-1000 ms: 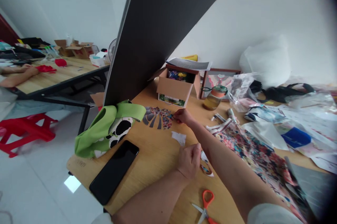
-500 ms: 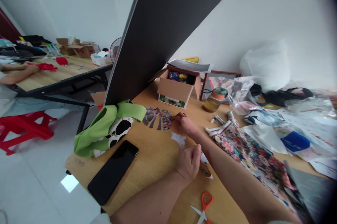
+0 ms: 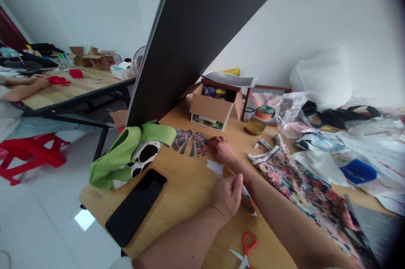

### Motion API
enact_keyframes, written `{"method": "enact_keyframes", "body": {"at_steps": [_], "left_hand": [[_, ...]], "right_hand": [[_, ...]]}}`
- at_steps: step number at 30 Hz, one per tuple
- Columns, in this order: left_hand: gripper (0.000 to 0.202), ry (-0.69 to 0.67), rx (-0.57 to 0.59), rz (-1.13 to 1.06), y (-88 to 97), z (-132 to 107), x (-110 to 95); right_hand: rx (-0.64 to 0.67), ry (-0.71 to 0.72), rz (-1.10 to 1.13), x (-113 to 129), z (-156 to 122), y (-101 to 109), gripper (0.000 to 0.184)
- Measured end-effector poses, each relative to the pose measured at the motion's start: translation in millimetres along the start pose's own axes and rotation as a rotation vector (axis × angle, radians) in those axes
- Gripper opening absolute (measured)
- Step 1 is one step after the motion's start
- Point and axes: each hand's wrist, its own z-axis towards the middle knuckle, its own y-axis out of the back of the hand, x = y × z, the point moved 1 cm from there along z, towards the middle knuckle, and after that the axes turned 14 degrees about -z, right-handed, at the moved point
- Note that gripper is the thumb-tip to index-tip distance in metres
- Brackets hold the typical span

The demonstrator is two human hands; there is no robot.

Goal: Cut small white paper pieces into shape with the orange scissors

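My left hand is closed above the table, thumb against the bent forefinger; whatever it may hold is hidden. Further off, my right hand rests low on the tabletop with curled fingers, its fingertips at the right edge of a fan of cut floral and grey strips. What those fingers pinch, if anything, is too small to make out. A white scrap lies between the hands. Partly behind my left wrist is a white and brown item of unclear kind. Orange-handled scissors lie spread near the front edge.
Left stand a black phone and green cloth with black-and-white print. Behind are an open carton and a jar of amber liquid. Floral fabric covers the right. A dark panel leans over; a co-worker's hands hold red material.
The view shifts very slightly. My right hand's fingers stay at the fan of strips with barely any movement, and my left fist keeps its place.
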Motion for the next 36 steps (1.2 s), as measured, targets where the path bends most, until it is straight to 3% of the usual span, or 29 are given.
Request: {"method": "enact_keyframes", "body": {"at_steps": [8,36], "left_hand": [[0.056,0.000,-0.003,0.023,0.4,-0.1,-2.2],[0.047,-0.030,0.027,0.050,1.3,1.4,-7.1]], "right_hand": [[-0.041,0.022,0.017,-5.2,-1.8,-2.3,0.044],[-0.036,0.061,0.041,-2.3,-6.5,-5.4,0.040]]}}
